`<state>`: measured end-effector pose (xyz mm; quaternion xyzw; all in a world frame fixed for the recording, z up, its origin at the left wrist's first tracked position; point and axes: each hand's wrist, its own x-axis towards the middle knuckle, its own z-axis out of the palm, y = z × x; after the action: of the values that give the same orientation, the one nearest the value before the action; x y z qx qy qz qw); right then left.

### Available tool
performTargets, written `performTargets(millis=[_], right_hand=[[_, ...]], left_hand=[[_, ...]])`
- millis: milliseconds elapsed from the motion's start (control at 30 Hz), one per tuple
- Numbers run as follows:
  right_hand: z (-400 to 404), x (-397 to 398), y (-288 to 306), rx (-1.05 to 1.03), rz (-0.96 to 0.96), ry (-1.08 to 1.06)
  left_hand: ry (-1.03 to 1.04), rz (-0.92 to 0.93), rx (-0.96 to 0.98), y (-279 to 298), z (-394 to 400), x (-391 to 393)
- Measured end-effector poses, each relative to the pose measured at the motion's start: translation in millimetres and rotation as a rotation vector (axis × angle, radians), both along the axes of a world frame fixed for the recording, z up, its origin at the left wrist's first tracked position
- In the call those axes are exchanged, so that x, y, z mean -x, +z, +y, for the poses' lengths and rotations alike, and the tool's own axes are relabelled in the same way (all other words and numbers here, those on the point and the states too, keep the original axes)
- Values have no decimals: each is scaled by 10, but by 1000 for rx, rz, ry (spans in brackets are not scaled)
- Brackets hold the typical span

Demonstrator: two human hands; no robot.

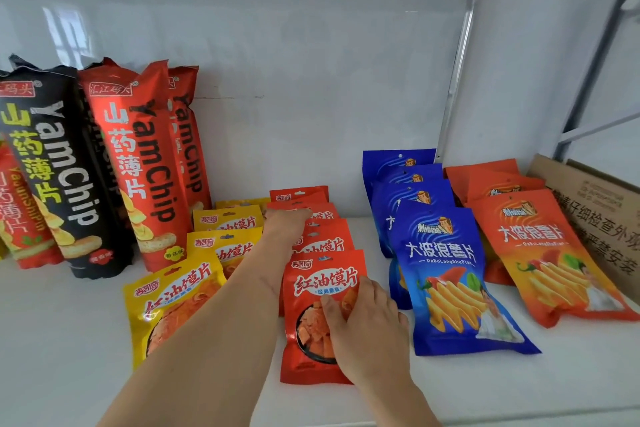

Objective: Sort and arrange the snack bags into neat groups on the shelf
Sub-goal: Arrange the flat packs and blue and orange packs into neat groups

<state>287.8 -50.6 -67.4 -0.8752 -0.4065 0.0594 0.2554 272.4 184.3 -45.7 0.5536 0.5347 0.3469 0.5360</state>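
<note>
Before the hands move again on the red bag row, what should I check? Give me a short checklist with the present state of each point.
1. Right hand rests on the front red bag: ok.
2. Left hand reaches the back red bags: ok; its grip cannot be told.
3. Red row lies in one straight overlapped line: ok, though the front bag tilts a little.
4. Yellow bags stay beside the red row, not mixed: ok.
5. Blue bags keep a gap from the red row: ok.
6. Tall YamChip bags stand upright: not ok, they lean against the back wall.
</note>
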Motion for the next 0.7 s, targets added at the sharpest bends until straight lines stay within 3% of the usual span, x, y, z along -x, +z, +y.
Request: performTargets(millis=[167, 367, 700], right_hand=[[35, -23, -12, 4, 6, -24], [75, -42, -10, -13, 10, -47], [94, -119, -3, -75, -41, -115]], left_hand=[[10, 55, 41, -374, 554, -172], [-95, -30, 128, 193, -107, 32], [-234, -57, 170, 239, -103, -112]])
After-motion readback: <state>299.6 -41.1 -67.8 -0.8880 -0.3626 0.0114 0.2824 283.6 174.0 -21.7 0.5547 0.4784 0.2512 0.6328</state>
